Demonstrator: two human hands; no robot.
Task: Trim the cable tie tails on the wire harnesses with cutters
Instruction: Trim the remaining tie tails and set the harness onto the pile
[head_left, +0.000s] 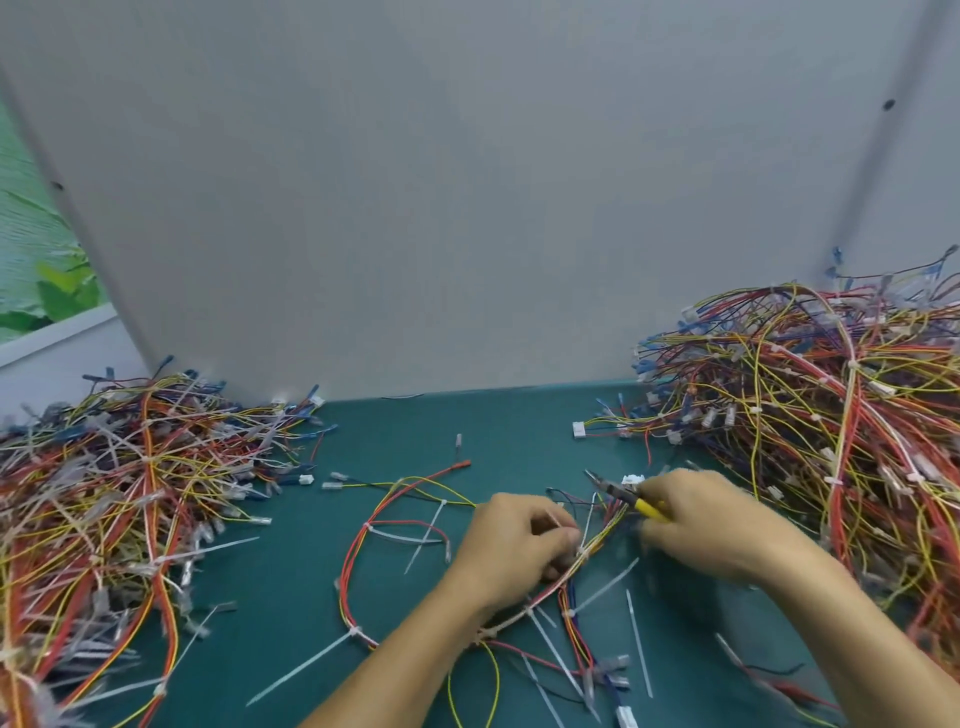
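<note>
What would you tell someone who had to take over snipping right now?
Left hand: pinching the harness on the mat at a tie.
Right hand: shut on the yellow-handled cutters, tips pointing up-left, not yet on a tail.
The harness in hand loops across the green mat; several long white tails are uncut on it.
Left pile: harnesses with long tails sticking out, seemingly untrimmed.
Right pile: ties look short, probably finished.
Loose white strips lie near the hands.
Left to do: cut this harness's tails, then work through the left pile.
</note>
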